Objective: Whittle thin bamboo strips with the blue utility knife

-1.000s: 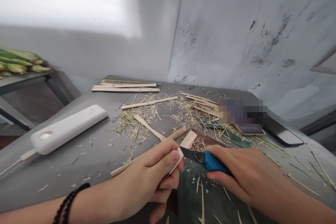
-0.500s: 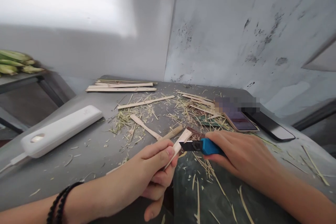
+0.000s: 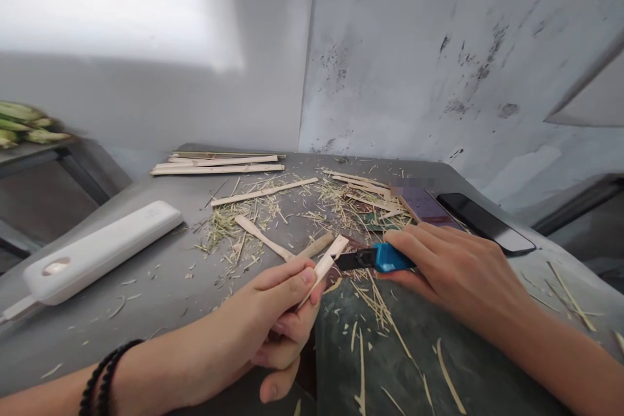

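Observation:
Between thumb and fingers, my left hand [image 3: 285,312] grips a pale bamboo strip [image 3: 327,264] that slants up and to the right. A notch shows on the strip near its far end. My right hand [image 3: 448,266] is closed round the blue handle of a utility knife [image 3: 392,258]. Its dark blade points left, and the tip meets the strip's edge at the notch. Just beyond the strip, a spoon-shaped bamboo piece [image 3: 263,238] and a short, browner stick [image 3: 316,245] lie on the table.
Long bamboo strips [image 3: 219,169] are stacked at the back left. Shavings [image 3: 229,224] litter the table [image 3: 160,312] and a dark green mat [image 3: 390,370]. Two phones, one purple-screened [image 3: 424,205], one black [image 3: 482,220], lie at right. A white handheld device [image 3: 104,247] lies at left.
The knife blade has shifted slightly relative to the strip, and a notch now shows more clearly there. Both hands keep their grips. The whole view has moved a little.

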